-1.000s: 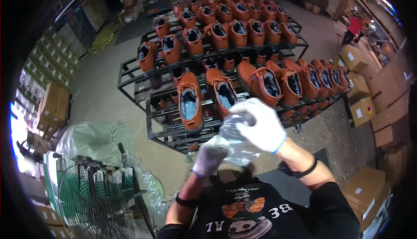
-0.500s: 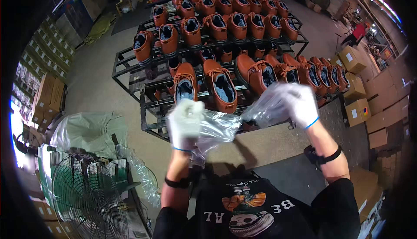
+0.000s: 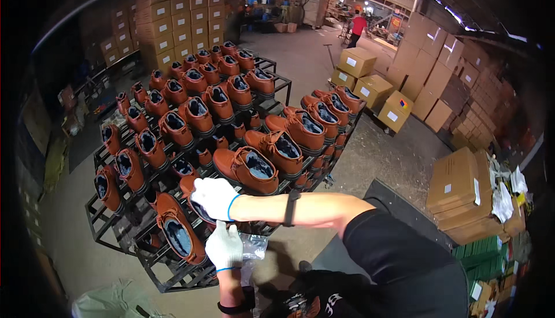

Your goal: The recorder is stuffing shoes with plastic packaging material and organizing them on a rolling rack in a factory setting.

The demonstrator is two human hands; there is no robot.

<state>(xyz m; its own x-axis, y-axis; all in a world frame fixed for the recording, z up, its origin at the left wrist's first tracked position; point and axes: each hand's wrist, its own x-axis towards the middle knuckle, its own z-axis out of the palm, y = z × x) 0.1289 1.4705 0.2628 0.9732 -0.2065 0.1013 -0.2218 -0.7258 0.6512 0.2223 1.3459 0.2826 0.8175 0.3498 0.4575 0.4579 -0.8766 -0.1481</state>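
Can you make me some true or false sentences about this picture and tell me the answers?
1. The right hand wears a white glove. True.
2. All the shoes on top are blue. False: the shoes are reddish brown.
3. Clear plastic shows beside the left hand. True.
4. The rack is bright yellow. False: the rack is black.
5. A person in a red top is in the background. True.

Brown laced leather shoes stand in rows on a black metal rack. Behind it rise stacked brown cardboard boxes; tan square cartons sit to its right, pale plastic sheeting before it.
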